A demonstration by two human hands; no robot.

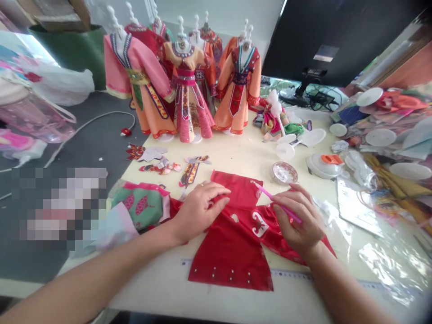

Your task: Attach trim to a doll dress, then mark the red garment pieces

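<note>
A soft, light-looking red doll robe (pixel 232 238) lies flat on the tabletop (pixel 236 155), left hand (pixel 199 209) pressing its upper edge with fingers spread, right hand (pixel 299 218) pinching a pink stick (pixel 276 203) over its sleeve.

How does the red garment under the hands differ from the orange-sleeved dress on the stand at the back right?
The red garment lies flat on the table, under both hands; the orange-sleeved dress stands upright on a white stand, untouched. The garment is plain red with small studs and one white patch; the dress has orange sleeves, a red bodice and patterned front panel. Both are doll-sized robes.
</note>
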